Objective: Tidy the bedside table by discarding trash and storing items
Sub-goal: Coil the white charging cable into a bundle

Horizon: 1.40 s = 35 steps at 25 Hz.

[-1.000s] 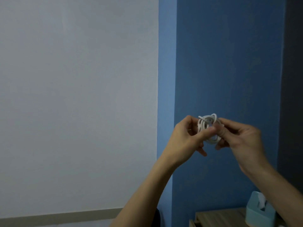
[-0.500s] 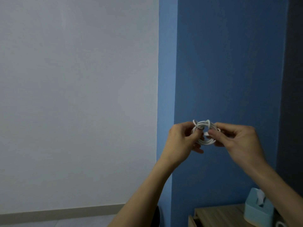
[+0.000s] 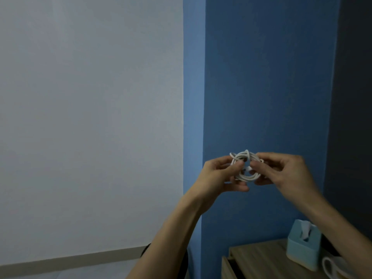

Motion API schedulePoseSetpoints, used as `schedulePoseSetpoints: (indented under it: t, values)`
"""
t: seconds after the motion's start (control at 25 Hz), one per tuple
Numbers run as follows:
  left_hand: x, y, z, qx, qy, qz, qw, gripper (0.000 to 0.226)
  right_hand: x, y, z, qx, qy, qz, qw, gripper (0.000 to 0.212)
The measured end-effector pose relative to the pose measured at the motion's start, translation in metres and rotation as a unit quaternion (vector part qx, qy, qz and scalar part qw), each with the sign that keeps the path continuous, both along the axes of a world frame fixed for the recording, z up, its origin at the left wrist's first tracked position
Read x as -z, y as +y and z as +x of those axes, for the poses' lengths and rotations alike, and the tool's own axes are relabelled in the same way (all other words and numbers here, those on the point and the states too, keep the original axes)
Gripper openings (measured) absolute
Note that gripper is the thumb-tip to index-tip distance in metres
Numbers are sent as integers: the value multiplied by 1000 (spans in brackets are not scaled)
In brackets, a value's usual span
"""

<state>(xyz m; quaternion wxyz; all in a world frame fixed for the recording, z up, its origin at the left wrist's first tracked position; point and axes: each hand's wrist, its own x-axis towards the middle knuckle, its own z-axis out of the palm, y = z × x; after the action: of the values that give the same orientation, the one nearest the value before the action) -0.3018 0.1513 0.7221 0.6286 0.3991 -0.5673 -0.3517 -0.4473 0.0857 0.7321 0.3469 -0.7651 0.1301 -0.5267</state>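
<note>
Cable coil [image 3: 244, 174] in mid-air, well above table [image 3: 259, 256]. My left hand [image 3: 218, 174] pinches its left side, right hand [image 3: 285, 172] pinches right side by plug end. Best: tuck end through loops snugly, else coil likely springs loose.

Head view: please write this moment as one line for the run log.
left hand: pinches white cable coil | right hand: pinches same coil | tissue box: on bedside table
</note>
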Motion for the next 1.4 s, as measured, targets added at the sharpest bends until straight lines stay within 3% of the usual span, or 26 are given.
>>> schedulePoseSetpoints:
  t: [0.08,0.28,0.44,0.6,0.72,0.92,1.12,1.28,1.32,1.4]
  values:
    - [1,-5,-1,-13,-3,-11,1000,19,-2,-12,-5,-70,8,42,997,56]
    - [2,-7,-5,-28,-11,-23,999,24,-1,-19,-17,-133,36,50,989,63]
    - [6,-9,-18,-38,-67,-28,997,33,10,-20,-19,-44,14,9,999,53]
    - [12,-17,-27,-61,-83,-31,994,28,20,-19,-19,62,6,-34,997,15]
    - [8,-20,-26,-65,-78,-30,994,23,13,-19,-21,41,46,-33,998,3]
    - [1,-19,-27,-69,-78,-33,994,17,0,-27,-22,54,179,-16,982,10]
    - [2,-19,-32,-71,-84,-45,993,16,3,-31,-12,178,188,-85,962,26]
    - [-5,-17,-28,-71,-57,-32,995,21,-3,-26,-11,21,103,33,994,11]
    - [-8,-16,-27,-66,-52,-30,996,21,-3,-24,-12,-28,84,71,994,18]
    - [-14,-12,-27,-57,-47,-28,997,22,0,-23,-17,-108,69,121,984,56]
